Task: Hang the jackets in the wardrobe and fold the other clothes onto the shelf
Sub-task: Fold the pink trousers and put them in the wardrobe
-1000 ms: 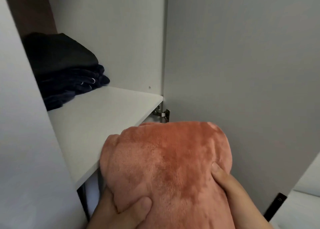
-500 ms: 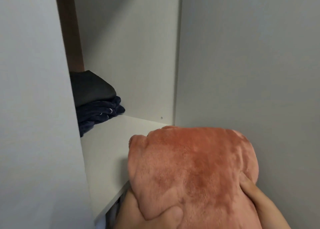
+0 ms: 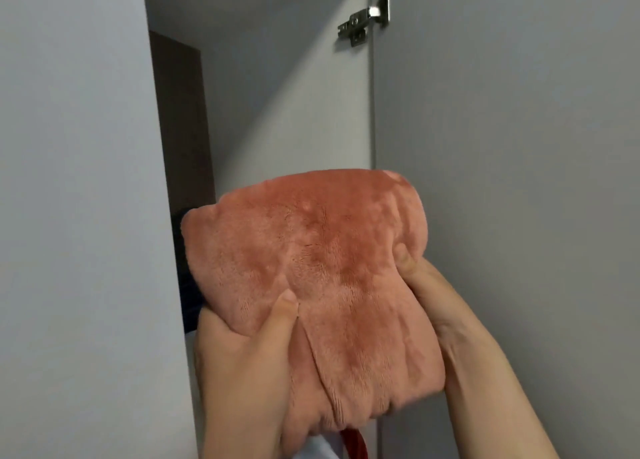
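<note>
A folded, fluffy salmon-pink garment fills the middle of the head view, held up in front of the open wardrobe. My left hand grips its lower left edge, thumb pressed on top. My right hand grips its right side, thumb dug into the plush. A sliver of the dark folded clothes shows just behind the garment's left edge. The shelf itself is hidden by the garment.
A white wardrobe side panel stands close on the left. The open white door is on the right, with a metal hinge near the top. A red cord hangs below the garment.
Both hands have lifted the pink garment higher and further toward the wardrobe opening. The view has tilted up, so the shelf and most of the dark pile are now covered.
</note>
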`<state>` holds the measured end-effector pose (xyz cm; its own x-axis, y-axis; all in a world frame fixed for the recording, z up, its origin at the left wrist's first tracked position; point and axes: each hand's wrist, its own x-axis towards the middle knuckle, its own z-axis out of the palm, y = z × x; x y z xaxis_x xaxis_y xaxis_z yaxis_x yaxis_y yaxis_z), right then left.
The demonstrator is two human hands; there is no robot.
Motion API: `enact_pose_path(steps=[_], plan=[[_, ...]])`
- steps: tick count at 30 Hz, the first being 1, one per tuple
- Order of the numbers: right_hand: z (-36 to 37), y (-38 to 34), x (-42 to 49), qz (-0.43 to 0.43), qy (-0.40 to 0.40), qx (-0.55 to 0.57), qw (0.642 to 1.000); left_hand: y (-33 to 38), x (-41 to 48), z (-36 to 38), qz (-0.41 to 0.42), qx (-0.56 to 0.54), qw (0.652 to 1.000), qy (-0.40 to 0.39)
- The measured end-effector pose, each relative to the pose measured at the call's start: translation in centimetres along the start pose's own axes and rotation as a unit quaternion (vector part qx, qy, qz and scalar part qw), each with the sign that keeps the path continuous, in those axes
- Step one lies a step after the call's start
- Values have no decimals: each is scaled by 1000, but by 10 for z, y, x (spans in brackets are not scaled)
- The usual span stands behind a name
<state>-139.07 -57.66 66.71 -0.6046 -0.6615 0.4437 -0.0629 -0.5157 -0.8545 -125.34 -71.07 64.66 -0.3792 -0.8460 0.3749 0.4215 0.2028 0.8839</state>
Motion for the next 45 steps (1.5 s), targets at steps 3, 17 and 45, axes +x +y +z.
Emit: enact_pose_path(steps=[3, 17, 45], plan=[[4, 1, 46, -5, -10, -8, 1000, 7, 20, 15, 31, 33, 996, 79], [38, 9, 224, 23, 63, 194, 979, 6, 132, 86, 212, 148, 919, 297], [32, 112, 265, 91, -37, 454, 886, -34, 189, 86, 81, -177, 971, 136]])
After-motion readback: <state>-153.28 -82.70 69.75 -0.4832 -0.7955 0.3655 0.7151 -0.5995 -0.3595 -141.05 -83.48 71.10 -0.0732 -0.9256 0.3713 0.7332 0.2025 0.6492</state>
